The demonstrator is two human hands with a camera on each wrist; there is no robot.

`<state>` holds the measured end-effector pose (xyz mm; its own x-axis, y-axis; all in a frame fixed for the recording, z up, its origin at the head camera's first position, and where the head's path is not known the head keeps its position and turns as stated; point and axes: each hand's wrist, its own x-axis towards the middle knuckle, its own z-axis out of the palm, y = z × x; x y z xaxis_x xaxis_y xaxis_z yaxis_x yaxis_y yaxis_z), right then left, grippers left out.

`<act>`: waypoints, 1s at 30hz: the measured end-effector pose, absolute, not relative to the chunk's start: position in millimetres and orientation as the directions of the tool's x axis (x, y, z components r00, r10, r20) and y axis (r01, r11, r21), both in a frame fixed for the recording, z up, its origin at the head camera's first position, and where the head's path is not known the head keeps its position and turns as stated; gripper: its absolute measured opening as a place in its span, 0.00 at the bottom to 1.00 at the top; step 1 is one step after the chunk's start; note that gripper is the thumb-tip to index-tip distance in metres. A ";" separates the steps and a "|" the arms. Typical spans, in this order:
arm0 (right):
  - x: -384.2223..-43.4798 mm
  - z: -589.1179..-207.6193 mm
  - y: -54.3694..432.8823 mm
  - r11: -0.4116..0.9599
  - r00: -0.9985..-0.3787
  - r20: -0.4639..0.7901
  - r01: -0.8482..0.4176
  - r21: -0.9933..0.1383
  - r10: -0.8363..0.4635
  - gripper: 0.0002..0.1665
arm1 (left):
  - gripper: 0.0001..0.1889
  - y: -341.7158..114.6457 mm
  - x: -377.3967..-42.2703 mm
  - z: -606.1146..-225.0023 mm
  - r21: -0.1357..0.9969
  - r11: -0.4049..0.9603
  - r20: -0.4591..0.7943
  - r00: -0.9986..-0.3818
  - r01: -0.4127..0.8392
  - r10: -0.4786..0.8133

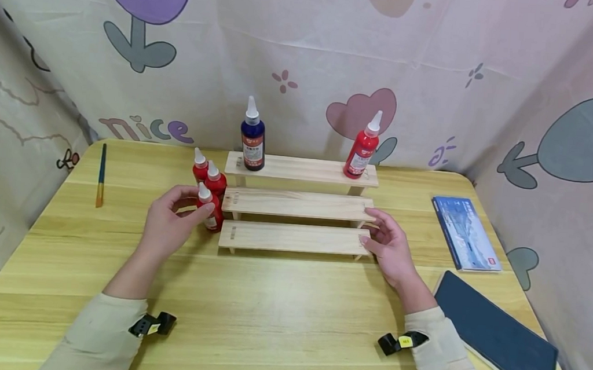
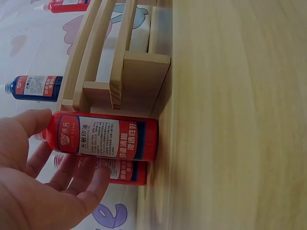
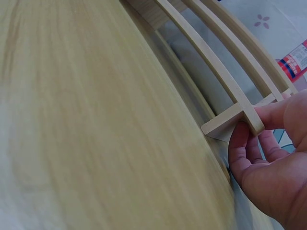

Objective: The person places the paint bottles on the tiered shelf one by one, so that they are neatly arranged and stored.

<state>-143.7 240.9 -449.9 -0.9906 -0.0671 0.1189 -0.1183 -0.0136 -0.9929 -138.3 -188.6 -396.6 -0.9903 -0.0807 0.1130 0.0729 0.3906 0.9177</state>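
My left hand (image 1: 170, 218) holds the front one of three red ink bottles (image 1: 214, 218), the thumb at its shoulder and the fingers curled behind. In the left wrist view this red bottle (image 2: 103, 135) stands upright on the table, close beside the rack's end. The other two red bottles are just behind it. At the other end of the three-tier wooden rack (image 1: 294, 238), my right hand (image 1: 388, 244) pinches the end of the lowest shelf (image 3: 230, 91) between thumb and fingers. A dark blue bottle (image 1: 253, 144) and another red bottle (image 1: 361, 154) stand on the top shelf.
A paintbrush (image 1: 101, 175) lies at the table's far left. To the right are a blue-and-white booklet (image 1: 466, 234) and a dark blue notebook (image 1: 496, 339), near the right sleeve. A patterned cloth (image 1: 307, 52) hangs behind the table.
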 end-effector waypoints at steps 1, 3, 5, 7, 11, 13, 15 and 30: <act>-143.7 -449.9 240.8 -0.015 -0.991 0.119 -0.118 -0.993 -0.067 0.36 | 0.23 -188.5 -138.3 -396.9 0.919 0.388 0.113 -0.989 0.069 -0.091; -143.9 -450.2 240.6 -0.015 -0.991 0.117 -0.116 -0.993 -0.063 0.36 | 0.22 -188.5 -138.2 -397.3 0.922 0.383 0.113 -0.987 0.062 -0.112; -144.0 -450.4 240.5 -0.016 -0.991 0.117 -0.117 -0.993 -0.062 0.36 | 0.22 -189.2 -138.2 -398.1 0.921 0.385 0.116 -0.985 0.058 -0.129; -143.9 -450.3 240.6 -0.017 -0.991 0.119 -0.118 -0.993 -0.060 0.36 | 0.23 -190.0 -138.3 -398.5 0.915 0.400 0.118 -0.984 0.056 -0.132; -143.4 -449.9 241.1 -0.017 -0.991 0.122 -0.122 -0.992 -0.060 0.36 | 0.24 -193.8 -138.2 -398.7 0.908 0.416 0.108 -0.989 0.058 -0.096; -143.4 -450.2 241.5 -0.016 -0.991 0.123 -0.122 -0.992 -0.061 0.36 | 0.25 -196.9 -138.2 -398.6 0.908 0.416 0.092 -0.993 0.054 -0.070; -143.2 -450.1 241.7 -0.016 -0.991 0.123 -0.122 -0.992 -0.061 0.36 | 0.25 -199.9 -137.9 -397.9 0.912 0.408 0.067 -0.997 0.041 -0.049; -144.7 -451.1 241.6 -0.019 -0.991 0.115 -0.114 -0.993 -0.066 0.36 | 0.23 -204.4 -134.3 -400.6 0.923 0.383 0.084 -0.993 0.046 -0.083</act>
<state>-144.7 241.6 -451.1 -0.9912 -0.0659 0.1150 -0.1139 -0.0195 -0.9933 -134.3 -204.4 -400.6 -0.9930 -0.0830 0.0844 0.0465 0.3826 0.9228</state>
